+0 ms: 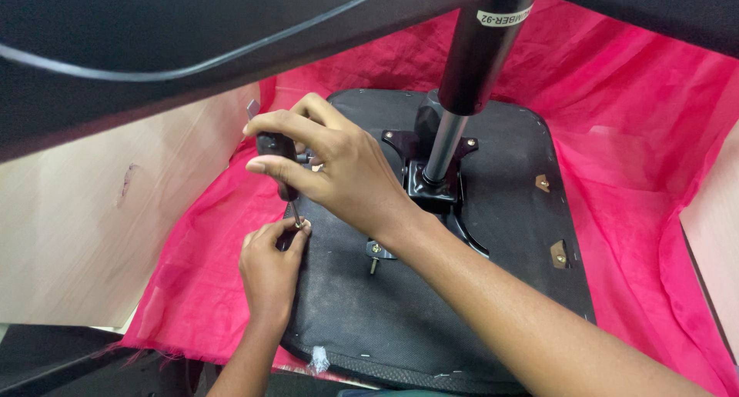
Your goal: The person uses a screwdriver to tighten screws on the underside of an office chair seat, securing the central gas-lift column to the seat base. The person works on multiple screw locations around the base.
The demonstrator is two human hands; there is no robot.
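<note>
We seem to be in a furniture assembly workshop. An upturned chair seat with its gas column lies on pink cloth spread over a pale wooden bench, and a screwdriver stands at the seat's left edge.

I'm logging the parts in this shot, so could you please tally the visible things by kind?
Hands: 2, the left hand and the right hand
Screwdriver: 1
Black seat base: 1
Gas cylinder column: 1
Brass-coloured corner brackets: 2
Pink cloth: 1
Total: 8
</note>
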